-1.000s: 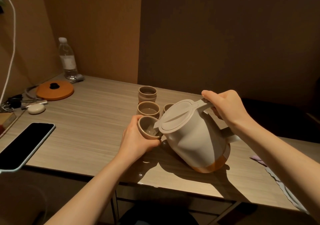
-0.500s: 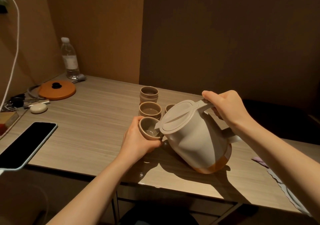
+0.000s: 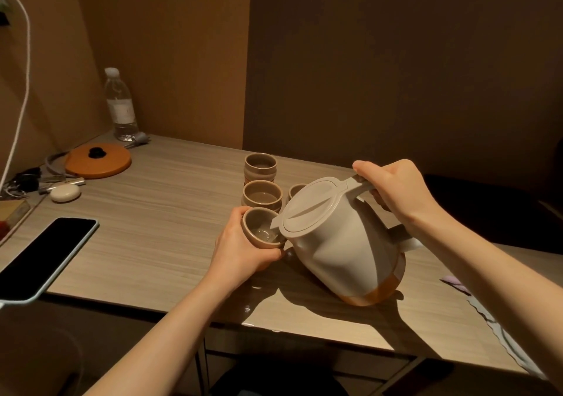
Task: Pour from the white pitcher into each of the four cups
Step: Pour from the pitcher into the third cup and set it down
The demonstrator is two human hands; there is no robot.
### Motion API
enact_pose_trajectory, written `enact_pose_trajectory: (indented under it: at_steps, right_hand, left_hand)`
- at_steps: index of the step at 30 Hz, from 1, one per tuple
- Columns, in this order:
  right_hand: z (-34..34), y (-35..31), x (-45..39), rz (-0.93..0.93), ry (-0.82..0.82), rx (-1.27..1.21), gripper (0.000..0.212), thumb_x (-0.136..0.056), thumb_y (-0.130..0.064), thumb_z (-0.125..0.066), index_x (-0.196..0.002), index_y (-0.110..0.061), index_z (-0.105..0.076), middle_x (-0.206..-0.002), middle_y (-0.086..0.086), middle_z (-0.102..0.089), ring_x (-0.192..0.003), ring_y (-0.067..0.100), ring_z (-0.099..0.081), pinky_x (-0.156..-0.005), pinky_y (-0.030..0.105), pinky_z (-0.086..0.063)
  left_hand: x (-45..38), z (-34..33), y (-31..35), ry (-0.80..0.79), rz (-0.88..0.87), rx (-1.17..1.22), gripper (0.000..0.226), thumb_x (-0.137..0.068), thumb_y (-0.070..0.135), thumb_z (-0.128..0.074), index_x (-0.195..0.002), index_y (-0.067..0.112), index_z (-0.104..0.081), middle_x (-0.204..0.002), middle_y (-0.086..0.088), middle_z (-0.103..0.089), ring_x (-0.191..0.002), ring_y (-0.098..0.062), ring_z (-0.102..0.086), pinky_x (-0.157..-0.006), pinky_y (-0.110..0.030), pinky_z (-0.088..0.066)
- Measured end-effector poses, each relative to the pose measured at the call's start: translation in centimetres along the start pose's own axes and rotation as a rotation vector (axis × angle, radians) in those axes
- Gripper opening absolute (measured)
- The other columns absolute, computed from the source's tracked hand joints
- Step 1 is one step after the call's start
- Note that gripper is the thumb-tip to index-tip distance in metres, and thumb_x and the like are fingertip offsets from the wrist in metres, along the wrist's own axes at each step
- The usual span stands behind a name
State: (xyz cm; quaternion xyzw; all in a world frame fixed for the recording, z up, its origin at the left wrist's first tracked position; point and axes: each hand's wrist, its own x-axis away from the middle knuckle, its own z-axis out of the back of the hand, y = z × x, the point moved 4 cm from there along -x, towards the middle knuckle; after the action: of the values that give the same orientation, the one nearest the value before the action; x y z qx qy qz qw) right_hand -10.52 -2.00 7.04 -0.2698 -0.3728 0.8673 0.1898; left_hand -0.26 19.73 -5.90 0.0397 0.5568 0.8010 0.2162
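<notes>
The white pitcher [image 3: 341, 243] with an orange base is tilted to the left, its spout over the rim of a brown cup [image 3: 260, 228]. My right hand [image 3: 396, 191] grips the pitcher's handle from above. My left hand [image 3: 240, 249] wraps around that cup and holds it tilted toward the spout; clear liquid shows inside it. Behind it stands a second cup [image 3: 262, 196] with liquid in it, and a third cup [image 3: 260, 165] farther back. A fourth cup [image 3: 296, 190] is mostly hidden behind the pitcher's lid.
On the wooden table [image 3: 152, 213], a black phone [image 3: 45, 257] lies at the left front edge. A round orange lid [image 3: 97, 160], a small white case [image 3: 65, 193], keys and a water bottle [image 3: 120, 104] sit at the back left. A cloth [image 3: 502, 334] lies at the right edge.
The pitcher stays tilted at the cup in my left hand. Liquid now shows in the held cup. Hands have barely moved.
</notes>
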Motion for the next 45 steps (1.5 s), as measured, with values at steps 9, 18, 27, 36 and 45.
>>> enact_pose_trajectory:
  at_steps: [9, 18, 27, 36, 45]
  right_hand:
    - [0.2, 0.1, 0.0, -0.011, 0.003, -0.001, 0.059, -0.088, -0.040, -0.061, -0.054, 0.007, -0.057, -0.047, 0.011, -0.042, -0.043, 0.016, -0.038, -0.057, 0.032, -0.036]
    - [-0.2, 0.0, -0.3, -0.024, 0.012, 0.059, 0.075, -0.067, -0.062, -0.053, -0.069, 0.013, -0.065, -0.050, 0.012, -0.042, -0.049, 0.021, -0.040, -0.059, 0.040, -0.040]
    - [-0.7, -0.1, -0.6, -0.016, 0.007, 0.108, 0.078, -0.068, -0.065, -0.052, -0.073, 0.012, -0.066, -0.052, 0.012, -0.044, -0.051, 0.024, -0.043, -0.066, 0.051, -0.049]
    - [-0.9, -0.5, -0.5, -0.019, 0.015, 0.122, 0.073, -0.071, -0.060, -0.054, -0.058, 0.012, -0.051, -0.047, 0.008, -0.042, -0.049, 0.023, -0.043, -0.071, 0.053, -0.051]
    - [-1.1, -0.7, -0.3, 0.008, 0.003, 0.120, 0.072, -0.072, -0.059, -0.054, -0.056, 0.011, -0.053, -0.035, -0.005, -0.042, -0.045, 0.018, -0.045, -0.072, 0.052, -0.052]
  left_hand:
    - [0.1, 0.0, 0.1, 0.001, -0.009, -0.012, 0.085, -0.052, 0.024, -0.093, -0.122, 0.031, -0.045, -0.112, 0.014, -0.057, -0.106, -0.009, -0.055, -0.079, -0.022, -0.045]
    - [0.1, 0.1, -0.3, 0.003, -0.006, 0.014, 0.083, -0.052, 0.022, -0.093, -0.122, 0.028, -0.048, -0.114, 0.009, -0.060, -0.107, -0.010, -0.057, -0.080, -0.021, -0.046]
    - [0.1, 0.1, -0.8, 0.024, 0.004, 0.025, 0.082, -0.050, 0.023, -0.093, -0.119, 0.028, -0.049, -0.112, 0.008, -0.062, -0.105, -0.011, -0.058, -0.082, -0.026, -0.048]
    - [0.4, 0.1, -0.9, 0.019, 0.027, 0.064, 0.080, -0.050, 0.021, -0.092, -0.118, 0.026, -0.050, -0.108, 0.010, -0.063, -0.101, -0.008, -0.059, -0.077, -0.023, -0.048]
    - [0.6, 0.2, -1.3, 0.030, 0.056, 0.083, 0.080, -0.047, 0.024, -0.092, -0.116, 0.030, -0.052, -0.105, 0.012, -0.065, -0.099, -0.007, -0.060, -0.082, -0.033, -0.053]
